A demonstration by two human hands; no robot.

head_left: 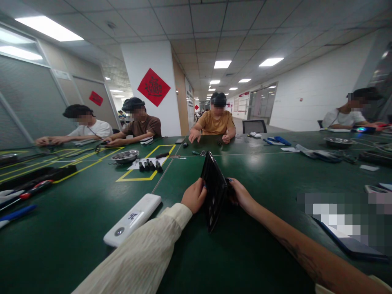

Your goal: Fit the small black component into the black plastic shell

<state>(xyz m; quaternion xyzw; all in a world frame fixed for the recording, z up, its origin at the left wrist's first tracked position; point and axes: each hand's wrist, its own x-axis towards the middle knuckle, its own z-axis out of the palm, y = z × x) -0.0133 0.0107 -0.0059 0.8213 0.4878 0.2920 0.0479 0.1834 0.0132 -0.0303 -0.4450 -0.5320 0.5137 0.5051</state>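
Note:
A thin, glossy black panel (213,192), tablet-like in shape, stands on edge in front of me, turned nearly side-on. My left hand (194,196) is closed on its left side, thumb against the face. On the other side, my right hand (240,194) is closed at the panel's back, its fingertips partly hidden behind it. The exact kind of panel is not clear. Left of my left forearm lies a white power bank (134,218) with a round dark spot on one end.
A green table (260,241) spreads all around. Ahead on the left are a metal bowl (125,157) and several black cylinders (150,166) on paper. Pens and tools (33,190) lie at far left, a phone (352,237) at right. Several people sit across the table.

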